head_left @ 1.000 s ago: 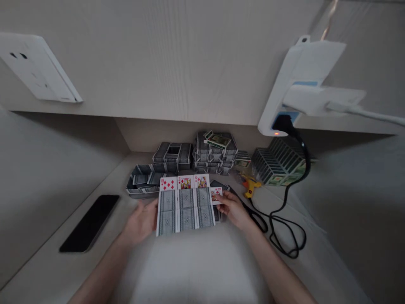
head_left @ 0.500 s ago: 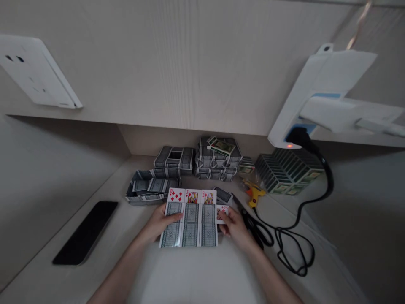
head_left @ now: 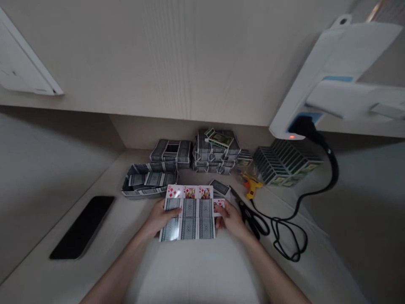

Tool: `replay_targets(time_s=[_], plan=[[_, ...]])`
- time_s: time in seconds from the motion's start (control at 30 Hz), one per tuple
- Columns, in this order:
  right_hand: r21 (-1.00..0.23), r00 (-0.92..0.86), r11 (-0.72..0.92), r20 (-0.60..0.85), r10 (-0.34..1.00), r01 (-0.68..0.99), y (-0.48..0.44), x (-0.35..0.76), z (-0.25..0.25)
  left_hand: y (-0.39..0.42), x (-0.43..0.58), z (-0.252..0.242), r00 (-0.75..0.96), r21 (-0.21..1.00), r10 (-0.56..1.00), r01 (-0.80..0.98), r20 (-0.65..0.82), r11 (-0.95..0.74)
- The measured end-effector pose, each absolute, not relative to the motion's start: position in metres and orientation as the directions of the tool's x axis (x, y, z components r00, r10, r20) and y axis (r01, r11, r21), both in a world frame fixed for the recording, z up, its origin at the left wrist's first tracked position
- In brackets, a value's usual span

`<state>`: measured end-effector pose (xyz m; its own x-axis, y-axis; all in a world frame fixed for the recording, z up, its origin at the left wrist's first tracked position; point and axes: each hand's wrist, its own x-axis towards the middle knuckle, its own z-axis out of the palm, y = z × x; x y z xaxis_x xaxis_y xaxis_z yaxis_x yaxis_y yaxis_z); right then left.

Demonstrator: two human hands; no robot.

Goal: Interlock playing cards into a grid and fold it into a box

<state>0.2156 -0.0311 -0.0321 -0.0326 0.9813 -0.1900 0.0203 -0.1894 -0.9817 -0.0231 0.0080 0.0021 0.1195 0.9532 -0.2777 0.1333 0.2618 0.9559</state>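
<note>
A flat panel of joined playing cards (head_left: 190, 219) spans the space between my hands, patterned backs toward me. Along its top edge the 10, jack and queen of diamonds show their faces. My left hand (head_left: 160, 217) grips the panel's left side, thumb on top and fingers underneath. At the right edge, my right hand (head_left: 233, 220) pinches a face-up red-suit playing card (head_left: 219, 204) that sticks out sideways from the panel. Whether this card is fixed to the panel, I cannot tell. Just behind lies a small pile of loose cards (head_left: 220, 186), partly hidden by the panel.
Behind stand an open card-built box (head_left: 144, 193) with cards inside, a lidded one (head_left: 171, 152) and stacked ones (head_left: 215, 154). Rows of card packs (head_left: 287, 162), a yellow glue gun (head_left: 253, 185) with cord and black scissors (head_left: 255, 219) lie right. A phone (head_left: 82, 228) lies left.
The view has shifted slightly, so most things sit a little higher in the picture. Glare on the panel's left cards has grown. Both hands keep the same hold.
</note>
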Motion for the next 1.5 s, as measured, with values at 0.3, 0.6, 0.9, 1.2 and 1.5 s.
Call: replay_targets(time_s=[0.3,0.6,0.9,1.2,1.5], plan=[[-0.980,-0.013,-0.196,-0.197,0.980,0.041,-0.033,0.213,-0.032,0.008,-0.021,0.000,0.089,0.967,0.967,0.113,-0.237,0.227],[-0.975,0.016,-0.224,-0.224,0.975,0.007,-0.036,0.209,-0.027,0.009,-0.023,-0.004,0.086,0.968,0.965,0.048,-0.248,0.245],[-0.978,0.028,-0.208,-0.209,0.978,-0.017,-0.034,0.209,-0.024,0.010,-0.023,-0.005,0.160,0.953,0.940,0.001,-0.300,0.303],[-0.989,0.055,-0.141,-0.139,0.989,0.045,-0.037,0.210,-0.020,0.005,-0.016,-0.002,0.100,0.966,0.961,0.059,-0.258,0.253],[-0.987,0.152,-0.119,-0.102,0.983,0.112,-0.038,0.208,-0.029,0.008,-0.017,-0.011,0.088,0.972,0.972,0.109,-0.219,0.209]])
